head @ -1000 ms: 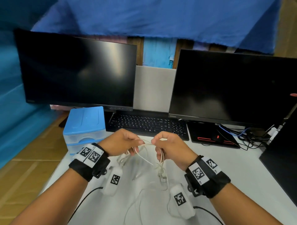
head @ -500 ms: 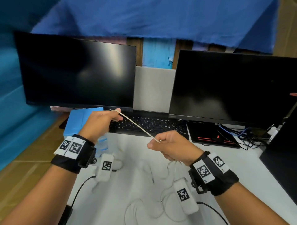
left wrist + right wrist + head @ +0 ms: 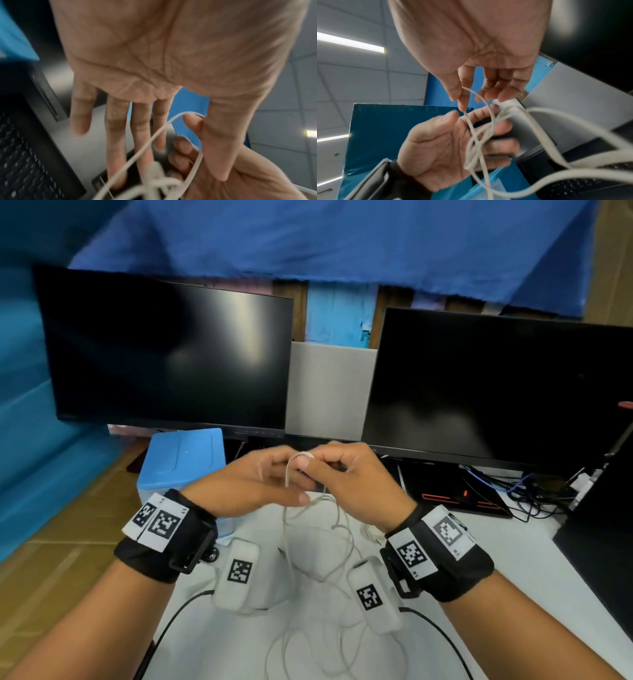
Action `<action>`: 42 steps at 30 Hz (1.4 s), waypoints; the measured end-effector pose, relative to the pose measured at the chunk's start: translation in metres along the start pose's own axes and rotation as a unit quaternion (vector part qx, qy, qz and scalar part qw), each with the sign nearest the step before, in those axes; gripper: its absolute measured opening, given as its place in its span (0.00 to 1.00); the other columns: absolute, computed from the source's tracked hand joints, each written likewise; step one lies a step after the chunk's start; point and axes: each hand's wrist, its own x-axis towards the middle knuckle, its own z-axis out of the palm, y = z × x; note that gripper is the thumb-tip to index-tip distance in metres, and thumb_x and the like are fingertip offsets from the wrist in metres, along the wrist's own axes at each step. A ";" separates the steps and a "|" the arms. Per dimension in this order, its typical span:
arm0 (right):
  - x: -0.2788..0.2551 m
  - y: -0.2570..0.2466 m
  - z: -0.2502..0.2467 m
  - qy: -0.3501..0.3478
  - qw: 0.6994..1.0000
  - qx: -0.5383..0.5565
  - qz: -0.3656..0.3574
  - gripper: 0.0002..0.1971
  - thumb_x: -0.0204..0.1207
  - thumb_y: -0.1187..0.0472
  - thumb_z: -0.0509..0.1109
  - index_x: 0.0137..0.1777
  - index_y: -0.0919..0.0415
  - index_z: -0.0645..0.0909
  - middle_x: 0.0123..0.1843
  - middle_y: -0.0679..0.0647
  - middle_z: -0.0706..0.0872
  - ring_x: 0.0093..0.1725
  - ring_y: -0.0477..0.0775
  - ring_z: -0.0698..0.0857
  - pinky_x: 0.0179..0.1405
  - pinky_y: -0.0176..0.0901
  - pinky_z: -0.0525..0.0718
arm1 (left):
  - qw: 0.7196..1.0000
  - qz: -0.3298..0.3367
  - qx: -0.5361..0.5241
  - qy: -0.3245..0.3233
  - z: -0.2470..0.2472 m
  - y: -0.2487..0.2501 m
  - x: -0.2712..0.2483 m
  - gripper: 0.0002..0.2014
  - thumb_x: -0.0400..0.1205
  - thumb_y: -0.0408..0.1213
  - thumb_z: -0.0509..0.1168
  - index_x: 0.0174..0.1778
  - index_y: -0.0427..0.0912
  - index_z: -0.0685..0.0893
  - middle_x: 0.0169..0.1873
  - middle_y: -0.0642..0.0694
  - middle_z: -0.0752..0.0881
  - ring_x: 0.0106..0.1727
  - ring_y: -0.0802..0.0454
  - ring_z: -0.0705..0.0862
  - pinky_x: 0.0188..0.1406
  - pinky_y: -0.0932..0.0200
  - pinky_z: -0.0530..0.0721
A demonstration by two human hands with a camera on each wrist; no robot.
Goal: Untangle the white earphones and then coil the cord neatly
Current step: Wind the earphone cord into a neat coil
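Observation:
The white earphone cord [image 3: 286,535] hangs from my two hands down to the white desk [image 3: 513,559], where more of it lies in loose loops. My right hand [image 3: 349,477] pinches the cord [image 3: 471,127] between thumb and forefinger, and a small loop shows over its fingertip. Close beside it on the left, my left hand [image 3: 253,484] has its fingers straight and spread. In the left wrist view the cord [image 3: 150,140] runs across those fingers [image 3: 116,128]. In the right wrist view several strands cross the left palm [image 3: 440,148]. The earbuds are not plainly visible.
Two dark monitors [image 3: 164,354] [image 3: 496,392] stand behind the hands, with a black keyboard [image 3: 20,162] under them. A blue-lidded box [image 3: 185,460] sits at the left. A black and red pad [image 3: 455,494] and tangled dark cables [image 3: 534,491] lie at the right.
Half a second ago my left hand was drawn up and left, stretching the cord taut. It has come back beside the right hand and its fingers have straightened.

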 end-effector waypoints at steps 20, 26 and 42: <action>-0.017 0.025 -0.019 0.049 0.984 0.086 0.149 0.10 0.83 0.61 0.67 0.49 0.62 0.91 0.29 0.55 0.84 0.21 0.51 0.73 0.21 0.39 0.73 | 0.938 -0.099 -0.178 0.281 -0.037 -0.020 0.008 0.15 0.86 0.44 0.59 0.40 0.43 0.87 0.22 0.50 0.74 0.17 0.60 0.60 0.15 0.67 0.51; -0.016 0.016 -0.032 0.037 0.988 0.020 0.148 0.07 0.76 0.59 0.76 0.46 0.63 0.90 0.28 0.53 0.81 0.24 0.44 0.74 0.22 0.28 0.70 | 0.934 -0.102 -0.211 0.269 -0.040 -0.022 0.008 0.22 0.87 0.48 0.53 0.42 0.38 0.87 0.21 0.49 0.77 0.17 0.58 0.63 0.13 0.67 0.55; -0.009 0.002 -0.037 0.191 0.981 -0.018 -0.005 0.07 0.79 0.66 0.72 0.42 0.64 0.90 0.38 0.52 0.91 0.38 0.40 0.86 0.45 0.31 0.85 | 0.923 -0.117 -0.261 0.257 -0.035 -0.041 0.016 0.25 0.90 0.47 0.47 0.47 0.38 0.88 0.40 0.43 0.92 0.44 0.48 0.90 0.54 0.50 0.82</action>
